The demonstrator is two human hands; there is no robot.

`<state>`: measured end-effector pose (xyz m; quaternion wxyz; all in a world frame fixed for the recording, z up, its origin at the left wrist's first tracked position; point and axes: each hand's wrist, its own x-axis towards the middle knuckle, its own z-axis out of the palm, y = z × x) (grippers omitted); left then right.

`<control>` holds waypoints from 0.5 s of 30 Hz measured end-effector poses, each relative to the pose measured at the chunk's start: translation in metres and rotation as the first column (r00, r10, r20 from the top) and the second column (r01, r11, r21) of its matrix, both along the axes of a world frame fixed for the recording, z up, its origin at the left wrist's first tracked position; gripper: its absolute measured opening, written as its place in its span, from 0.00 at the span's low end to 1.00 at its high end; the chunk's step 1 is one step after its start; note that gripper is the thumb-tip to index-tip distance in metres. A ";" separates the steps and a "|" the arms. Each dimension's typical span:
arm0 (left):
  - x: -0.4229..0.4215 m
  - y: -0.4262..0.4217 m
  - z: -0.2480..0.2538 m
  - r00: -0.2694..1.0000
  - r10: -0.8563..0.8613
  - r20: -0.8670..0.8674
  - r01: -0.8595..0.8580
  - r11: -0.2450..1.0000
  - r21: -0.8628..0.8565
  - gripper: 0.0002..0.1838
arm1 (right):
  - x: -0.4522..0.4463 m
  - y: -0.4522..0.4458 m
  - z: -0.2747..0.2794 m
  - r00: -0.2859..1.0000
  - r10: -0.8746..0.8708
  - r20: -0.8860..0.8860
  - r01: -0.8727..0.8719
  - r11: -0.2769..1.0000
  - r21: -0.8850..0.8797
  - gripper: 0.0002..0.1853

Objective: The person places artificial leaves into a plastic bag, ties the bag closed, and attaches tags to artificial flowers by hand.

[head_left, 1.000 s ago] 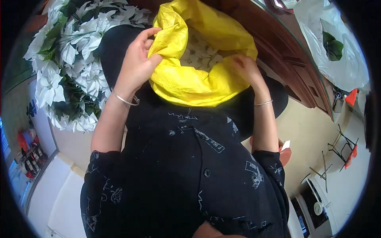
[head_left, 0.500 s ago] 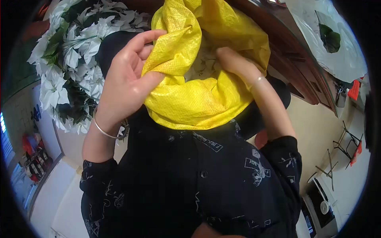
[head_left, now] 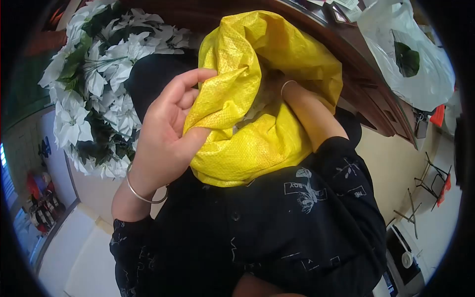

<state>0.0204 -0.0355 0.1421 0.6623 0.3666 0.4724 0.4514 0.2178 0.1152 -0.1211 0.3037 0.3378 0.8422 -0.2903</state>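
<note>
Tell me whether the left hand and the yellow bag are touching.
Touching. The head view shows the left hand gripping the yellow bag by its folded edge, the thumb lying against the material.

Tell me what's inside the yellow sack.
In the yellow sack, the right wrist shows with its bracelet, plus a little pale material past the front fold. The right hand and any other contents are hidden by folds and shadow.

The left hand (head_left: pixel 170 121) pinches, thumb (head_left: pixel 197 141) opposing curled fingers (head_left: pixel 190 81); the right hand is hidden past its wrist (head_left: pixel 294 95).
</note>
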 end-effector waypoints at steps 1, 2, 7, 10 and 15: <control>-0.001 0.000 -0.001 1.000 0.011 0.000 -0.011 1.000 -0.003 0.33 | 0.004 0.001 0.000 1.000 -0.020 -0.019 0.020 1.000 -0.007 0.12; -0.001 0.000 -0.001 1.000 0.021 0.001 -0.021 1.000 -0.003 0.33 | 0.009 0.001 0.001 0.999 -0.039 -0.036 0.038 0.999 -0.013 0.12; -0.006 0.000 -0.008 0.999 0.032 -0.015 -0.032 0.999 0.041 0.32 | 0.042 -0.013 0.022 0.953 -0.190 -0.236 0.179 0.982 -0.067 0.12; -0.011 -0.002 -0.012 0.999 0.044 -0.026 -0.043 0.998 0.043 0.31 | 0.061 -0.030 0.054 0.869 -0.229 -0.438 0.250 0.968 -0.011 0.12; -0.016 -0.005 -0.023 0.994 0.066 -0.087 -0.060 0.995 0.077 0.31 | 0.080 -0.053 0.166 0.520 -0.355 -0.777 0.438 0.892 -0.115 0.11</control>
